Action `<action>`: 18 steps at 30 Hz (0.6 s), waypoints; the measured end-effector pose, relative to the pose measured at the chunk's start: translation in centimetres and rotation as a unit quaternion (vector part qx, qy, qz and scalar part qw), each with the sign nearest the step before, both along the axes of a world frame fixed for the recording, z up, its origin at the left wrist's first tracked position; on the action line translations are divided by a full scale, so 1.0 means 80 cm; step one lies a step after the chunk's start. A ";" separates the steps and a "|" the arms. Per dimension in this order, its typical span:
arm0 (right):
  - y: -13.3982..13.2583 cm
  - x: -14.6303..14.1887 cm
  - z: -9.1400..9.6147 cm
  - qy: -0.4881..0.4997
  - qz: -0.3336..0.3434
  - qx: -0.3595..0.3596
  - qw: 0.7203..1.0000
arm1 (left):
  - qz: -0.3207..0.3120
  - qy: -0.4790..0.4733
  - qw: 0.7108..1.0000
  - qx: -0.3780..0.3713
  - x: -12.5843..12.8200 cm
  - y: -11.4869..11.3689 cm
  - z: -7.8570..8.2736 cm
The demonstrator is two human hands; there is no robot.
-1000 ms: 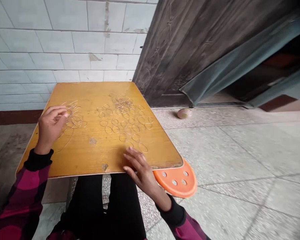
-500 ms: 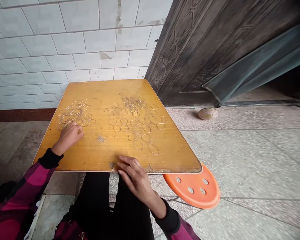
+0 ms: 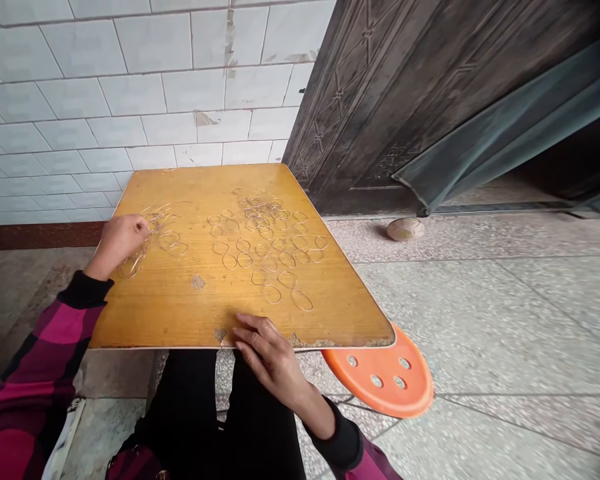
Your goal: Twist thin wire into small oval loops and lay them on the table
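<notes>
- Loosely strewn, thin shiny wires lie in a springy pile on the table's left side, some curved like open arcs, others looped.
- Toward the right side, slender figure-eight loops lie flat, a few overlapping; behind them sits a denser tangled heap of similar loops.
- At the wire pile, the left hand is curled, thumb and fingertips drawn in among the strands; whether a wire is pinched there I cannot tell.
- Near the front edge, well apart from the left, the right hand is loosely open and empty, fingers slightly spread, its fingertips over the tabletop.
- Beneath all this, the table has a glossy yellow-brown, wood-grained top, with rough chipped patches and a worn edge.
- Beside its near right corner, partly under it, is a smooth, rounded orange stool with four round marks.
- Beyond stand a pale tiled wall and a dark, carved-looking door; speckled flooring spreads to the right.
</notes>
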State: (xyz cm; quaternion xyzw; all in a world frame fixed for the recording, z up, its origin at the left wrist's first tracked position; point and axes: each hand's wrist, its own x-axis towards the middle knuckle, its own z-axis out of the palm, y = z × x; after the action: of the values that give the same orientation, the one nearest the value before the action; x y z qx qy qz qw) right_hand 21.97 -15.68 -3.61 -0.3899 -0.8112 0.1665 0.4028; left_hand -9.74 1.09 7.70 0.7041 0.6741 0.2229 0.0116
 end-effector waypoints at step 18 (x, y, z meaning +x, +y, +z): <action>0.017 0.010 0.025 -0.029 0.011 0.030 0.999 | 0.055 0.080 0.993 0.070 -0.001 0.009 0.075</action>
State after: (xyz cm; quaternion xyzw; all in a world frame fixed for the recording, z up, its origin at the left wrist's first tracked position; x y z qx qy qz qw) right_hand 22.75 -14.31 -1.58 -0.3733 -0.8315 0.1356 0.3885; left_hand -9.83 1.78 13.66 0.6804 0.6935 0.2126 -0.1040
